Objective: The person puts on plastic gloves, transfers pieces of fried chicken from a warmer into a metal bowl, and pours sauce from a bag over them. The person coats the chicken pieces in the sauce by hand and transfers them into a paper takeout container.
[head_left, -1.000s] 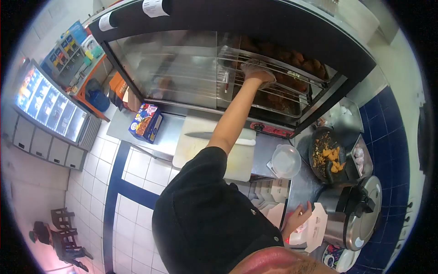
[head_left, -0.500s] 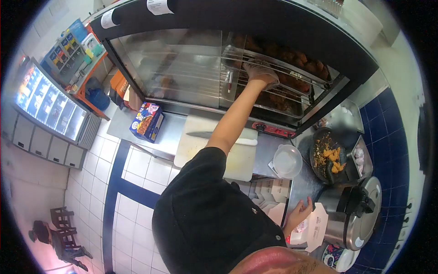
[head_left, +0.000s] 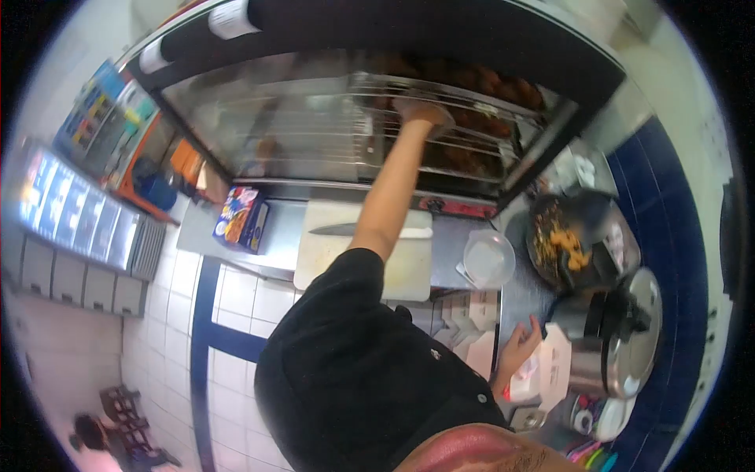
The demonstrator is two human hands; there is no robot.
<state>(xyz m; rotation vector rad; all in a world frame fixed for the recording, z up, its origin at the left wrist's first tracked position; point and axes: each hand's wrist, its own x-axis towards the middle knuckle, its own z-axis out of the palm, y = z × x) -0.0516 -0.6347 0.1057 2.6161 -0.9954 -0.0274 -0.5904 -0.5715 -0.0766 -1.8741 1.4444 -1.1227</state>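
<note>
Food (head_left: 511, 93) in brown pieces, on metal racks (head_left: 472, 104) in black-framed glass cabinet (head_left: 409, 35); clear-gloved left hand (head_left: 421, 110) inside, likely reach-in step, grip can't tell. Right hand (head_left: 517, 350), fingers apart, by white cardboard box (head_left: 557, 362); next move needs rack clearance.

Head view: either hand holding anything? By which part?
Clear-gloved left hand: cannot tell, grip unclear inside the black-framed glass cabinet. Bare right hand: nothing visible held.

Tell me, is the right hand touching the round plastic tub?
Apart. The head view shows a visible stretch of steel counter between the right hand and the round plastic tub.
</note>
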